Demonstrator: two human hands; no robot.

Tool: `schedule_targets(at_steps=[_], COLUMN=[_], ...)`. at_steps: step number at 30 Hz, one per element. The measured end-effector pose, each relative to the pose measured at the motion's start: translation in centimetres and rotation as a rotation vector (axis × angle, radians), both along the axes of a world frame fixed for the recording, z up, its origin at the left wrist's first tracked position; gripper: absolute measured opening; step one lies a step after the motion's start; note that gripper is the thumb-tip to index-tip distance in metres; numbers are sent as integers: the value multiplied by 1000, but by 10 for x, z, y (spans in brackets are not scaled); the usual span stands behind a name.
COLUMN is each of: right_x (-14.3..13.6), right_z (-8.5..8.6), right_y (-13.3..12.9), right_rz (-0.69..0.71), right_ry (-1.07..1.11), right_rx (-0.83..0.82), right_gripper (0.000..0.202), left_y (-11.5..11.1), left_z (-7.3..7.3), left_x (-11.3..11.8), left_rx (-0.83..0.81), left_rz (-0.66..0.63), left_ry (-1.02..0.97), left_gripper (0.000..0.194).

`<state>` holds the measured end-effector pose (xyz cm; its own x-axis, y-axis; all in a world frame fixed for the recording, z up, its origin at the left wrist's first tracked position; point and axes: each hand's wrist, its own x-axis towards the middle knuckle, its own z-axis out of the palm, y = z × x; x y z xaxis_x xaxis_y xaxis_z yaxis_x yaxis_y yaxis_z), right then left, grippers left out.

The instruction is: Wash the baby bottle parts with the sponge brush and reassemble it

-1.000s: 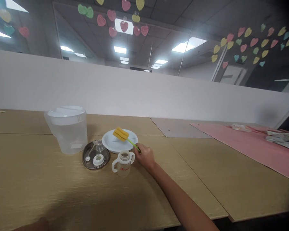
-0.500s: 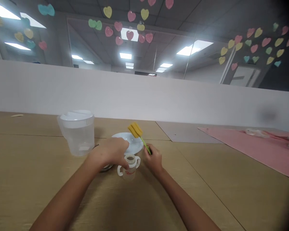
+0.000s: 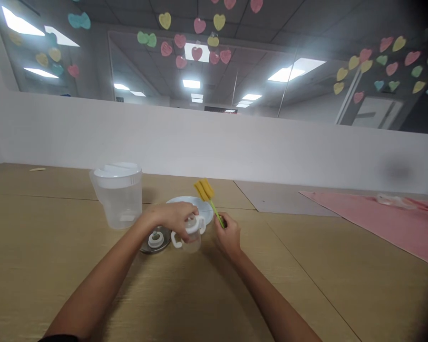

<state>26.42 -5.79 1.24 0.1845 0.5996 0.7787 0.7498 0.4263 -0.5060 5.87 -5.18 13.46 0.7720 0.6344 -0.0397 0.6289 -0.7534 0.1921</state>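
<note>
Both hands grip things short of the table's [image 3: 207, 294] far edge: right of a lidded pitcher [image 3: 117, 202] and a metal tray [image 3: 150, 250], the left hand [image 3: 174, 218] clasps a two-handled bottle [image 3: 192, 245] round its upper part. Past a white plate [image 3: 208, 213], the right hand [image 3: 229, 233] holds a yellow sponge brush [image 3: 204, 189] by its green handle [image 3: 215, 211]; good control likely calls for keeping the bottle steady, the brush lifted.

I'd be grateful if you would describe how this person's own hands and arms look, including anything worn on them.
The left hand and right hand are ungloved, and no watch or bracelet shows at either wrist. The edge of a black sleeve shows on the left arm at the picture's bottom; the right arm shows no sleeve.
</note>
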Motion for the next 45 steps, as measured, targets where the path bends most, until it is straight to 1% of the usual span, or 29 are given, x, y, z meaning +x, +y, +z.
schedule_targets(at_steps=[3,6,8,10,13,15,17,20,22,24,29,32,36,40,45], right_x=[-1,-4,-6,-9,-11,-12,-12,-12,-9,-5,10,15,14,12,11], right_z=[1,1,0,-1,-1,1,2,3,1,0,-3,-5,-6,-7,-8], right_y=[-1,-6,-9,-11,-11,-12,-12,-13,-11,-9,-2,-1,-3,-4,-4], right_rz=[-32,-30,15,65,95,85,77,85,89,82,28,-21,-60,-66,-66], right_ry=[89,129,55,-74,-205,-201,-166,-164,-224,-301,-487,-560,-595,-611,-606], right_rx=[-15,36,92,172,276,299,299,293,296,298,221,191,218,234,215], right_gripper=[24,30,27,24,23,24,25,27,29,31,35,36,36,35,34], left_y=[8,20,28,35,44,47,49,51,51,50,49,49,48,45,42], left_z=[12,15,12,8,2,-1,-3,-5,-5,-4,-1,-4,-8,-11,-13], left_x=[-21,-31,-30,-28,-26,-26,-27,-27,-25,-25,-24,-20,-12,-9,-4], left_rx=[100,218,343,445,485,488,495,506,524,554,667,756,825,840,859], left_rz=[107,205,277,343,394,403,393,335,290,276,292,247,193,164,108], left_ry=[-187,-341,-402,-441,-472,-471,-462,-461,-465,-467,-381,-313,-249,-232,-208], left_gripper=[60,58,57,57,56,55,54,54,55,53,36,40,42,42,36])
